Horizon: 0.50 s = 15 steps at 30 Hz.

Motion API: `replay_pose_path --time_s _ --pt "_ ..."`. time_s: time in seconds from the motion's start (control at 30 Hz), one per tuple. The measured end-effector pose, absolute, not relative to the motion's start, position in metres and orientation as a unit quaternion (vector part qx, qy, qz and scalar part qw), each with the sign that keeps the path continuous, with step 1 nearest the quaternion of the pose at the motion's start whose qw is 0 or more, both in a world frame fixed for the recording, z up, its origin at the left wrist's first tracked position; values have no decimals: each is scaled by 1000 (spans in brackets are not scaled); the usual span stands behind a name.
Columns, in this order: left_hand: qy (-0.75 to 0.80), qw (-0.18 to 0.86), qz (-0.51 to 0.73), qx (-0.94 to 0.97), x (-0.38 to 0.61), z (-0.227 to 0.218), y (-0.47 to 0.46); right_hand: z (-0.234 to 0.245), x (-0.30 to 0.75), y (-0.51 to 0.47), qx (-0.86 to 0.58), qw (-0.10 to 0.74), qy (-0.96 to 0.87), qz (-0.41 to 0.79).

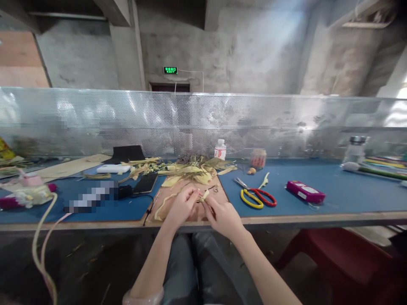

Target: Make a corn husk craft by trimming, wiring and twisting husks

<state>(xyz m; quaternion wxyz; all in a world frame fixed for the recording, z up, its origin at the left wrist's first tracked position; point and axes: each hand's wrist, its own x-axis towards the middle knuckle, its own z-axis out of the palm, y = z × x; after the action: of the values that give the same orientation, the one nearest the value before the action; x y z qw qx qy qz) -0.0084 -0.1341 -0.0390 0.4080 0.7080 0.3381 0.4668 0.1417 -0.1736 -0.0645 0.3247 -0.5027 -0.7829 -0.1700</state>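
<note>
My left hand point(182, 206) and my right hand point(224, 216) meet over a brown cardboard sheet point(190, 190) at the table's front edge. Both pinch a small pale yellow strip of dried leaf point(203, 196) between the fingertips. A long curl of the same strip point(163, 203) trails off to the left on the cardboard. Behind the hands lies a heap of yellow dried leaves point(187, 169).
Scissors with yellow and red handles point(256, 196) lie right of the cardboard on the blue table point(343, 190). A pink case point(305, 191), a white bottle point(220, 149), a black phone point(145, 183) and a red chair point(346, 262) are nearby. A perforated metal screen point(203, 123) backs the table.
</note>
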Motion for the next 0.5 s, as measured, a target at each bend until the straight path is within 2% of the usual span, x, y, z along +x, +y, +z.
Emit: replay_pose_path --time_s 0.5 --pt "350 323 530 702 -7 -39 -127 -61 141 -174 -510 345 -776 -138"
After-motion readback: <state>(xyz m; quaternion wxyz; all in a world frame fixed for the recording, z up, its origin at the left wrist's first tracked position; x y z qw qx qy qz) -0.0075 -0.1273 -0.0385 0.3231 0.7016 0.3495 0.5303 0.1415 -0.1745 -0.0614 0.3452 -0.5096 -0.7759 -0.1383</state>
